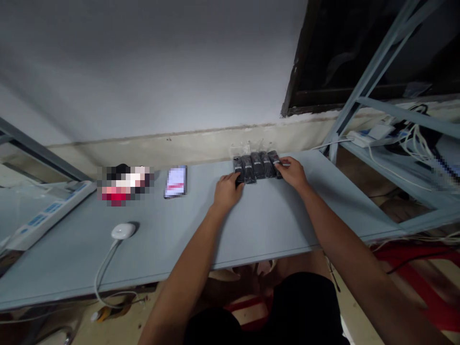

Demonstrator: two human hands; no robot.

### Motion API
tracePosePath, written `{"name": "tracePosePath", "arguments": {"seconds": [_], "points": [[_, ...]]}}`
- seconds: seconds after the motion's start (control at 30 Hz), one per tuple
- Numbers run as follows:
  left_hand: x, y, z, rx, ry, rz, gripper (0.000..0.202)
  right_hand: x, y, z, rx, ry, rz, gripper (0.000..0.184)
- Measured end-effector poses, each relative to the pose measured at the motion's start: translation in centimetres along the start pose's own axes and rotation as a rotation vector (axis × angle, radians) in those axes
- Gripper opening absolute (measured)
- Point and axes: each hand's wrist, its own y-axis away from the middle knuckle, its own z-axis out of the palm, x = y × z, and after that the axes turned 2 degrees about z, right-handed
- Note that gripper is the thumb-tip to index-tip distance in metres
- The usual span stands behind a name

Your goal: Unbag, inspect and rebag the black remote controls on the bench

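Bare forearms reach out; the left hand and right hand, grips half-open, touch opposite ends of a row of bagged black packets.

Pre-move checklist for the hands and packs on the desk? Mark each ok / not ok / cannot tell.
1. Left hand in contact with the left end of the row of five dark packs: ok.
2. Right hand in contact with the right end: ok.
3. Packs lying side by side, with no gap visible: ok.
4. Packs resting on the grey tabletop: ok.
5. Phone apart from the left hand and the packs: ok.
6. Contents of the packs identified: cannot tell, too dark and small.
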Motion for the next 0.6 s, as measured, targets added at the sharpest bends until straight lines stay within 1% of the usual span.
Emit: {"name": "tracePosePath", "arguments": {"seconds": [0.07, 0.13, 0.2, 0.27, 0.33, 0.4, 0.47, 0.53, 0.6], "points": [[0.1, 0.1, 0.1, -0.017, -0.019, -0.001, 0.05, 0.0, -0.1, 0.1, 0.014, -0.097, 0.064, 0.035], [0.2, 0.2, 0.3, -0.036, -0.034, -0.002, 0.054, 0.0, -0.2, 0.1, -0.007, -0.226, 0.165, 0.042], [0.2, 0.3, 0.4, -0.021, -0.031, -0.004, 0.056, -0.2, -0.4, -0.3, -0.03, -0.355, 0.283, 0.045], [0.2, 0.3, 0.4, 0.052, -0.009, 0.009, 0.053, -0.6, -0.6, -0.8, -0.032, -0.473, 0.396, 0.045], [0.3, 0.3, 0.2, 0.161, 0.034, 0.02, 0.047, -1.3, -0.6, -1.4, -0.049, -0.613, 0.456, 0.045], [0.6, 0.3, -0.3, 0.253, 0.108, 0.018, 0.04, -2.2, -0.3, -1.7, -0.136, -0.772, 0.43, 0.039], [1.1, 0.2, -0.7, 0.286, 0.231, 0.017, 0.037, -3.3, 0.5, -1.6, -0.276, -0.898, 0.366, 0.03], [1.6, 0.2, -1.1, 0.253, 0.396, 0.0, 0.038, -4.4, 1.4, -1.2, -0.393, -0.947, 0.348, 0.03], [1.9, 0.0, -1.2, 0.171, 0.585, -0.051, 0.045, -5.3, 2.5, -0.7, -0.482, -0.949, 0.33, 0.034]]}}
